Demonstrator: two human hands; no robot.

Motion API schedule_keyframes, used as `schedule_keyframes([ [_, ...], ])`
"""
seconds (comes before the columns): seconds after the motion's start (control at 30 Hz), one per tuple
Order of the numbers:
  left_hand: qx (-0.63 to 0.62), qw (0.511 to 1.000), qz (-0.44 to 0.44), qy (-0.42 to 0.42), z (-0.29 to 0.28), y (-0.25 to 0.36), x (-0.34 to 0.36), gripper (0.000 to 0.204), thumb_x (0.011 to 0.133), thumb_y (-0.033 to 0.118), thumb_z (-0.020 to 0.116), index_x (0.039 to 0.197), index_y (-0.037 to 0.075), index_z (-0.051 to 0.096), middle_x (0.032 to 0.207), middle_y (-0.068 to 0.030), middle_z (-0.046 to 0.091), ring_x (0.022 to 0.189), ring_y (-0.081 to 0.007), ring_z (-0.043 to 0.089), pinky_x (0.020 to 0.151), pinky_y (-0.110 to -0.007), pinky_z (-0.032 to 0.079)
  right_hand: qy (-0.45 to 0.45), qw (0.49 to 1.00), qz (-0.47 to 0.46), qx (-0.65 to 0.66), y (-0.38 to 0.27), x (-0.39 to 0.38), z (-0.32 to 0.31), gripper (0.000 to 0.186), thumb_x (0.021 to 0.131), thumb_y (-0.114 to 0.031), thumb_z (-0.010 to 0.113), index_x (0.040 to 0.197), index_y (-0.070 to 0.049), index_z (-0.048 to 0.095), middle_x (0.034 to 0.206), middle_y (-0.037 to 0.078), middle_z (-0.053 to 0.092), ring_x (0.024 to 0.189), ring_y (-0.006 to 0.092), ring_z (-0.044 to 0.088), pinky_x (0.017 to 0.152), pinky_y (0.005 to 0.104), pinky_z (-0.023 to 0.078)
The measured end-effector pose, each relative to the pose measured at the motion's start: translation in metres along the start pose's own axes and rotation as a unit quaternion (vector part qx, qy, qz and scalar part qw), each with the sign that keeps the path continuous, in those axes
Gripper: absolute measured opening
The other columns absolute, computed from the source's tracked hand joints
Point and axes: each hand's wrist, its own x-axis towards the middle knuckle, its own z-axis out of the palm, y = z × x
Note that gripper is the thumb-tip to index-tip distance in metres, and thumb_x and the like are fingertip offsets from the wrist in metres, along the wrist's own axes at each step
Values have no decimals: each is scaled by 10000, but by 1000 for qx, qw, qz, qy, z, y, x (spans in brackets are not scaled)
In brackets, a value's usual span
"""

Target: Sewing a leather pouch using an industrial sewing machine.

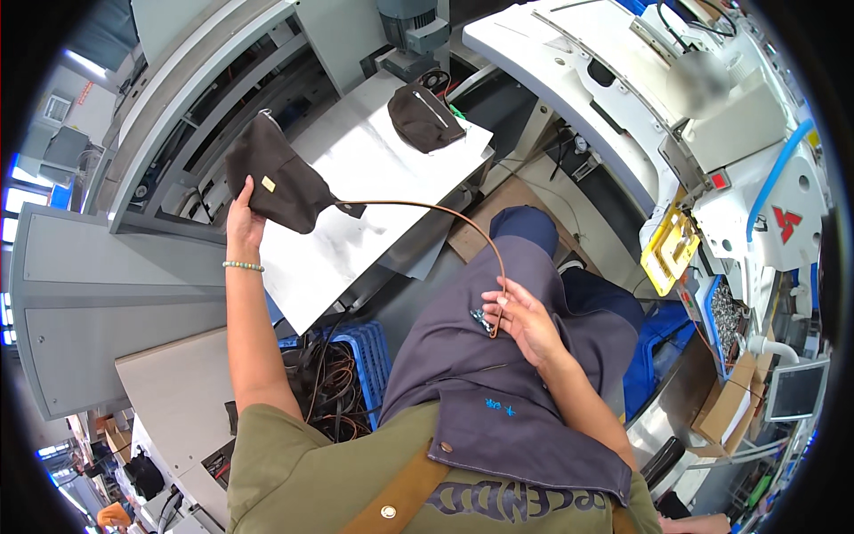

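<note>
My left hand (245,224) grips the lower left edge of a dark brown zippered pouch (289,182), its thumb on top and its other fingers hidden beneath. The pouch is held up over the white tabletop and bears a small pale yellow tag. From its right corner a thin brown strap (467,221) arcs across to my lap. My right hand (525,322) is closed around the strap near its far end, thumb and fingers pinching it. A small shiny metal clasp (481,319) shows beside those fingers, over my dark apron.
A second dark pouch (424,117) with a pale zipper lies on the far part of the white table (356,258). Below stands a blue basket (372,351) of tangled straps. A white machine (614,98) fills the right, with a yellow holder (669,254) and a tray of small metal parts (725,311).
</note>
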Motion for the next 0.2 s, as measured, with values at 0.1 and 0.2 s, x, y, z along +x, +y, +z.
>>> schedule_keyframes([
  [0.1, 67, 997, 42, -25, 21, 1, 4, 546, 957, 256, 710, 1404, 11, 512, 1376, -87, 599, 1242, -223, 585, 1066, -370, 458, -12, 1000, 17, 3, 4, 3, -1, 557, 1011, -125, 572, 1499, 14, 341, 1323, 179, 580, 1140, 225, 612, 1036, 368, 484],
  [0.2, 228, 963, 142, -4, 45, 21, 34, 606, 936, 274, 737, 1417, -7, 499, 1411, -95, 579, 1269, -222, 569, 1085, -355, 436, -54, 997, 27, 47, 3, 29, 14, 771, 1009, -135, 583, 1600, -11, 102, 1542, 232, 368, 1347, 281, 506, 1102, 377, 428],
])
